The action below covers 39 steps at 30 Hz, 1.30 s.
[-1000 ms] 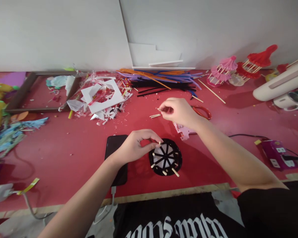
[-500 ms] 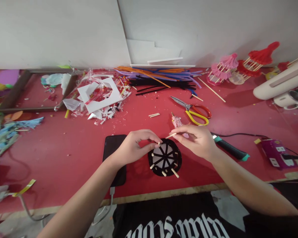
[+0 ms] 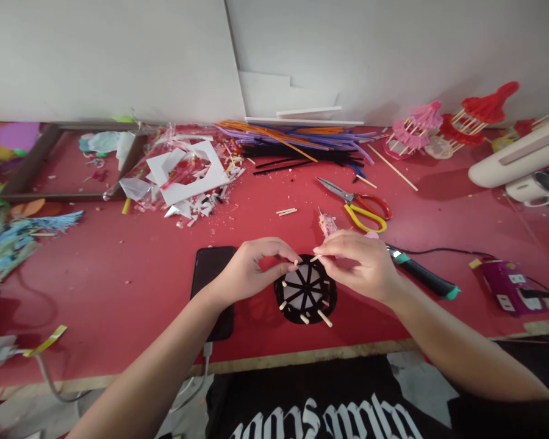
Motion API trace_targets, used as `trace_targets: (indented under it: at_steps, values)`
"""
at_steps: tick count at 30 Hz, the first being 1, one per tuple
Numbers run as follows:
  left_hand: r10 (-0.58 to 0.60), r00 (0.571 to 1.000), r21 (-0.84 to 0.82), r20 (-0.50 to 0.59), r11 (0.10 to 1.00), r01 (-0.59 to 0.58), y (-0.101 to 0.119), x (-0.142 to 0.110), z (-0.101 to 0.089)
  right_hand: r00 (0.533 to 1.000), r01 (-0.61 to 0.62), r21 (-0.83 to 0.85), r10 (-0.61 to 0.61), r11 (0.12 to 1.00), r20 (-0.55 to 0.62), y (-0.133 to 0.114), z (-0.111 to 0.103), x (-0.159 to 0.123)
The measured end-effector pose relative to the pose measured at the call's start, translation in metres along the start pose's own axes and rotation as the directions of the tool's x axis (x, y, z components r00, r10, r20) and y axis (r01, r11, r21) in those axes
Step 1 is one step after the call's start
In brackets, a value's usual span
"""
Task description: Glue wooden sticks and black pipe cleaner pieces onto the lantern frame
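Below my hands lies a round base (image 3: 307,285) with a pale face, black fuzzy spokes and a black rim. Several short wooden sticks stand up around its rim, some leaning outward. My left hand (image 3: 249,268) pinches a wooden stick (image 3: 296,263) at the upper left of the rim, between thumb and forefinger. In a pinch, my right hand (image 3: 366,265) has a short wooden stick (image 3: 315,258) with its tip at the rim's far edge; whether it touches is unclear. Just beyond that hand is a pink glue gun (image 3: 328,224), partly hidden by it.
Scissors (image 3: 366,213) with red and yellow handles lie beyond my right hand, and a utility knife (image 3: 430,277) to its right. A phone (image 3: 215,262) is under my left wrist. Pipe cleaners (image 3: 293,140), scraps (image 3: 187,177) and small carousel-like models (image 3: 414,131) line the back.
My right hand has moved slightly down and inward, bringing its stick to the base's far rim. My left hand keeps its pinch. The whole view has shifted a little.
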<state>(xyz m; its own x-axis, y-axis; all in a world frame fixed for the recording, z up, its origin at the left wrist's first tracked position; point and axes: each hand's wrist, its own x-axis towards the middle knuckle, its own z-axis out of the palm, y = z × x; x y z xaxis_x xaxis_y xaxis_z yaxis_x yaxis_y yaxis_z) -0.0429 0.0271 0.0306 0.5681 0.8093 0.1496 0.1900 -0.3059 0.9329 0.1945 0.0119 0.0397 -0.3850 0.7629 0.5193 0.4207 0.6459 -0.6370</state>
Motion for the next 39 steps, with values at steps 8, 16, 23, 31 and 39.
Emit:
trace_targets:
  at_steps: [8, 16, 23, 31, 39]
  values:
    - [0.057, 0.998, -0.006, 0.005, 0.998, -0.057, -0.0039, -0.0015, 0.0026, 0.998, 0.056, -0.044, -0.055, 0.997, 0.02, 0.0007, 0.0012, -0.0029]
    - [-0.047, 0.996, -0.042, 0.08, 0.998, 0.051, -0.0071, -0.0026, 0.0027, 0.995, 0.093, -0.069, -0.09, 0.993, 0.042, -0.0013, 0.0002, -0.0015]
    - [-0.061, 0.994, -0.023, 0.093, 0.998, 0.063, -0.0063, -0.0006, 0.0022, 0.99, 0.127, -0.073, -0.122, 0.989, 0.065, -0.0018, 0.0009, -0.0018]
    - [-0.042, 0.994, -0.002, 0.1, 0.999, 0.043, -0.0066, 0.0005, 0.0, 0.984, 0.164, -0.085, -0.158, 0.983, 0.079, -0.0028, 0.0021, 0.0006]
    - [-0.031, 0.995, -0.013, 0.099, 0.999, 0.033, -0.0039, 0.0029, 0.0002, 0.988, 0.152, -0.112, -0.146, 0.982, 0.059, -0.0008, 0.0036, -0.0005]
